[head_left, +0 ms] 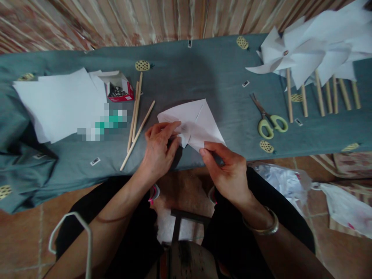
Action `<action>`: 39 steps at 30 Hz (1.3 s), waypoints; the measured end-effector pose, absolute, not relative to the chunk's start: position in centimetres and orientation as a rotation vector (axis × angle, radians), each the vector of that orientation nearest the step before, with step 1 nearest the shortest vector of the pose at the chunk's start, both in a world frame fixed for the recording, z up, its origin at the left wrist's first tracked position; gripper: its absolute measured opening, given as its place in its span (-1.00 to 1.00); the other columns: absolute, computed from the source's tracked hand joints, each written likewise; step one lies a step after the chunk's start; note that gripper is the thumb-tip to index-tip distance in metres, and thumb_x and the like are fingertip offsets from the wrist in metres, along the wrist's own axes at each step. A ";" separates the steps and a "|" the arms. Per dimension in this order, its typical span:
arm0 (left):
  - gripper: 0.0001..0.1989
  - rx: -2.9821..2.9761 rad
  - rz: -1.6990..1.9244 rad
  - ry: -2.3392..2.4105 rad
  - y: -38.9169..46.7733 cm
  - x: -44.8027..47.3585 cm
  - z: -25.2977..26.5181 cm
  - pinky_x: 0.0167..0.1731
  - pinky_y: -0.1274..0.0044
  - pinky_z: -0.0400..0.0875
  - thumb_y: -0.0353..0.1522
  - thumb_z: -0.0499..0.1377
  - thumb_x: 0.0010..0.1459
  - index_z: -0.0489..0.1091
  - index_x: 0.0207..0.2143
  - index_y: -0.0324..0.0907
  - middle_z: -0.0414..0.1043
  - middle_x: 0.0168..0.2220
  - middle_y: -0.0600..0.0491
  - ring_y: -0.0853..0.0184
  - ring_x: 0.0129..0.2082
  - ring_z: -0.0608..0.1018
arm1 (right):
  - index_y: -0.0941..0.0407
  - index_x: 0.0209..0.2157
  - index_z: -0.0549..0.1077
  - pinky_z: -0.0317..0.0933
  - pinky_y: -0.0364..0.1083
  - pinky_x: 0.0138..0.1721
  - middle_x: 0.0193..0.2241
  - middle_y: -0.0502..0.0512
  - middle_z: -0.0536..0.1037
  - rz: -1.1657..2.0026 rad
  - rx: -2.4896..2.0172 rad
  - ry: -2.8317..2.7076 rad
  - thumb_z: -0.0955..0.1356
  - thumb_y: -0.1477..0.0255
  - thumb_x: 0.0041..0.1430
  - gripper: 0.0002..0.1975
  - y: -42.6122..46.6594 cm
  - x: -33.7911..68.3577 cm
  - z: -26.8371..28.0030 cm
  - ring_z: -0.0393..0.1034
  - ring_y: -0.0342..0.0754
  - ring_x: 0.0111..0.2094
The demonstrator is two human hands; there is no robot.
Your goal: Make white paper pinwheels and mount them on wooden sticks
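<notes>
A cut white paper sheet lies at the front middle of the cloth-covered table, partly folded in toward its centre. My left hand is closed on its left side, fingers pressing a folded flap near the middle. With thumb and forefinger, my right hand pinches the sheet's near right corner. A slit runs from the far corner toward the centre. Left of my left hand lie several wooden sticks. To the right of the sheet rest scissors with green handles, blades slightly apart.
A stack of white paper is at the left, beside a red and white box of small metal pins or tacks. Several paper pinwheels on sticks overlap at the right. Plastic bags lie below the table's right side.
</notes>
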State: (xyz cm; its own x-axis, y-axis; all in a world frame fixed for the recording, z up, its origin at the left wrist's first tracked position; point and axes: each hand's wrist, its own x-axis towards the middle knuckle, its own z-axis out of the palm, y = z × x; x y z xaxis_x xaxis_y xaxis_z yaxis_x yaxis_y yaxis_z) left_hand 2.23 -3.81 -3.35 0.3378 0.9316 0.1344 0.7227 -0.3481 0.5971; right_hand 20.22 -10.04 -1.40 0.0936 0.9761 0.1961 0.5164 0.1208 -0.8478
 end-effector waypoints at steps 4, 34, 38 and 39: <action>-0.61 2.172 0.625 1.458 -3.8 2.2 -3.4 0.11 0.26 0.25 -0.35 0.06 0.26 0.35 0.13 -0.19 0.50 -0.07 -0.05 0.18 0.05 0.45 | 0.09 -0.33 0.54 0.36 -0.14 -0.41 -0.49 -0.04 0.58 0.787 -1.562 -1.325 0.38 0.40 0.22 -0.91 -9.7 20.6 -1.7 0.46 -0.13 -0.48; -0.74 2.684 0.744 1.152 -7.5 1.3 -1.2 0.19 -0.01 0.13 -0.30 0.28 0.20 0.39 -0.06 -0.06 0.55 -0.06 0.07 0.09 0.11 0.46 | 0.16 0.04 0.47 0.48 0.01 -0.11 -0.17 0.18 0.66 0.382 -1.647 -1.882 0.28 0.46 0.32 -0.70 -11.1 23.5 -1.4 0.59 0.04 -0.19; -0.74 2.722 0.662 1.151 -7.8 1.2 -1.1 0.20 -0.04 0.07 -0.32 0.25 0.23 0.37 -0.03 -0.09 0.55 -0.04 0.05 0.08 0.11 0.46 | 0.14 -0.01 0.50 0.46 0.05 -0.06 -0.16 0.16 0.66 0.332 -1.617 -1.886 0.26 0.51 0.32 -0.72 -11.1 24.0 -1.2 0.57 0.05 -0.16; -0.74 2.732 0.638 1.139 -7.9 1.4 -1.1 0.21 -0.03 0.06 -0.33 0.24 0.24 0.37 -0.02 -0.09 0.55 -0.03 0.04 0.08 0.11 0.46 | 0.14 -0.01 0.50 0.44 0.07 -0.03 -0.14 0.17 0.65 0.316 -1.610 -1.898 0.25 0.52 0.32 -0.71 -11.0 24.1 -1.2 0.55 0.06 -0.12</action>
State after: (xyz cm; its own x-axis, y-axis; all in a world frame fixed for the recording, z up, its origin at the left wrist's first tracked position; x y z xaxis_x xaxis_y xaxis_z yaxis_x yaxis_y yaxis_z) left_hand 1.35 -7.95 -1.13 0.6294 0.7004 0.3364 0.6526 -0.7115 0.2605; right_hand 24.15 -11.05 -1.19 -0.0625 0.9513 0.3018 0.8023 0.2277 -0.5518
